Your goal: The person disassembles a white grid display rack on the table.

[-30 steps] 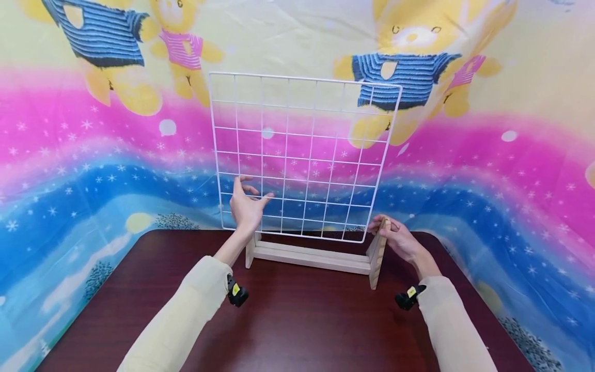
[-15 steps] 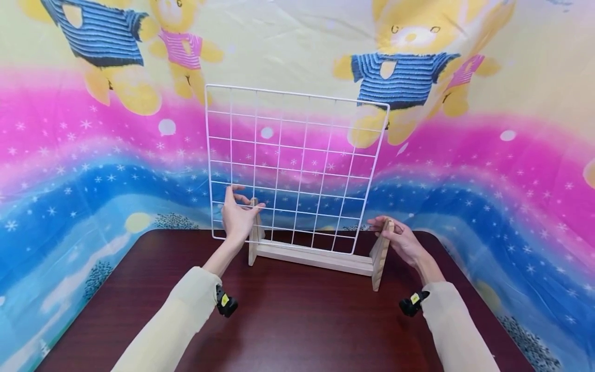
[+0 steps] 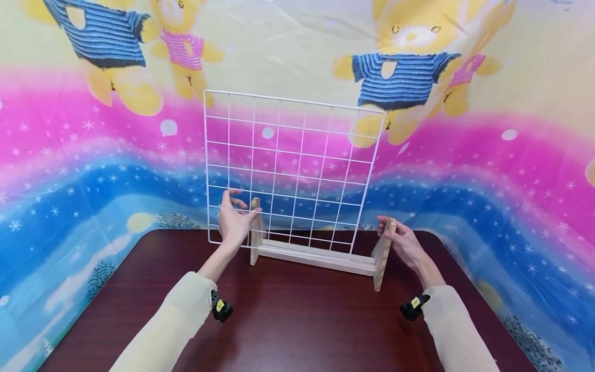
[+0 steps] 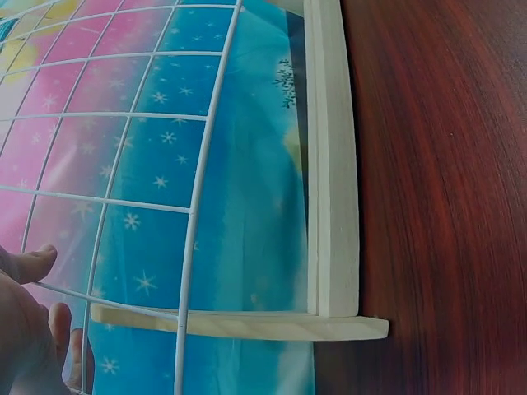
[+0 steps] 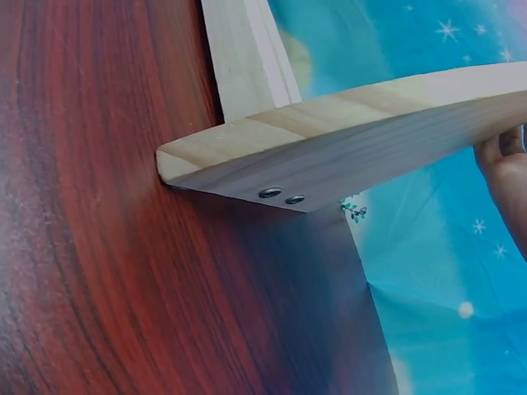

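Observation:
A white wire grid panel stands raised above the table, leaning slightly. My left hand grips it near its lower left corner, thumb and fingers around the wires. Its bottom edge overlaps the wooden stand's crossbar in the head view; the left wrist view shows a gap between the panel's bottom wire and the crossbar. Thumb and fingers of my right hand pinch the top of the stand's right end piece. Two screw heads show on that piece's outer face.
The dark red wooden table carries the stand near its back edge. Right behind hangs a cloth backdrop printed with bears and snowflakes. The stand's left end piece rises just right of my left hand.
My left hand has carried the wire grid panel left and down, so its lower edge sits lower against the crossbar. The stand and my right hand have shifted slightly right.

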Demonstrator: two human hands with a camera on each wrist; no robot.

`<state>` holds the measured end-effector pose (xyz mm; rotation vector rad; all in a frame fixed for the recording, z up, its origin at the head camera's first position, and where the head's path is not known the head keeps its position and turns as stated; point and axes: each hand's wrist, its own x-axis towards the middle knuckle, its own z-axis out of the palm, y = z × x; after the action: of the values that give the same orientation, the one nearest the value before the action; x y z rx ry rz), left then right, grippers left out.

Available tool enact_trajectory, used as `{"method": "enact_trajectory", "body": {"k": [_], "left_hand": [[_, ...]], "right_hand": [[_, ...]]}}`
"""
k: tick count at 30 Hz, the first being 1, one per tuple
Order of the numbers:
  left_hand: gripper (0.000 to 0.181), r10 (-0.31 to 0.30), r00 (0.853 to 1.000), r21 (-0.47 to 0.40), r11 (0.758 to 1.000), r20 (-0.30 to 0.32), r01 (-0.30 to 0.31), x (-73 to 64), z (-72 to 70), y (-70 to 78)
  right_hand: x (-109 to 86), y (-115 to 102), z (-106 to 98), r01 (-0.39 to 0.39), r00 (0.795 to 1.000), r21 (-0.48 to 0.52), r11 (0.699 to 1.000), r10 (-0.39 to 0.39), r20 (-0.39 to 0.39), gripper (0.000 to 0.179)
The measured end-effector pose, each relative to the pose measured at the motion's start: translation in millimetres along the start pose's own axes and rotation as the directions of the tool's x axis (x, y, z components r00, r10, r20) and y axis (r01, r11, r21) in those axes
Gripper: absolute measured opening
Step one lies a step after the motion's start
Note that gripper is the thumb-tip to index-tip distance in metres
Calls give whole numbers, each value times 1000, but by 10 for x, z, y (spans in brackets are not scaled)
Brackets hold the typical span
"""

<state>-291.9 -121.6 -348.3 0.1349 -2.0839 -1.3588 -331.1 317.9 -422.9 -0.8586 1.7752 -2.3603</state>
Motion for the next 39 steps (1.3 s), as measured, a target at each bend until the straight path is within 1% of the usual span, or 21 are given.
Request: {"method": "enact_trajectory", "body": {"k": [9,13,17,20,23,30,34,39], "left_hand": [[63,-6,1000,4,1000,0,6,-12,-28,-10],[62,-7,1000,8,1000,0,7,-10,-50,-16],[61,-4,1000,20,1000,23,4,-20,-69,-32],[60,-2,999,36,999,40,0,-32,-93,-64],[59,-13,998,56,998,54,10,-46,-126,-108],[60,-42,996,97,995,80,34,-78,-158,-187],[61,-61,994,108,993,85,52,-88,-181,-215],[63,-52,995,113,993,90,42,-104,-216,-254]], "right_hand": [[-32,-9,39,-2,999,1,1000,2,-43,37],[-48,-21,35,-5,999,-7,1000,5,-45,38],[-69,-38,16,-22,999,-15,1000,21,-35,36],[-94,-51,-12,-35,999,-25,999,35,-3,35],[-129,-67,-48,-39,998,-25,999,40,41,36],[-204,-139,-137,-30,986,33,999,24,164,41],[-227,-186,-158,-47,979,37,998,39,200,41],[-250,-222,-176,-46,974,36,998,37,226,40]]}}
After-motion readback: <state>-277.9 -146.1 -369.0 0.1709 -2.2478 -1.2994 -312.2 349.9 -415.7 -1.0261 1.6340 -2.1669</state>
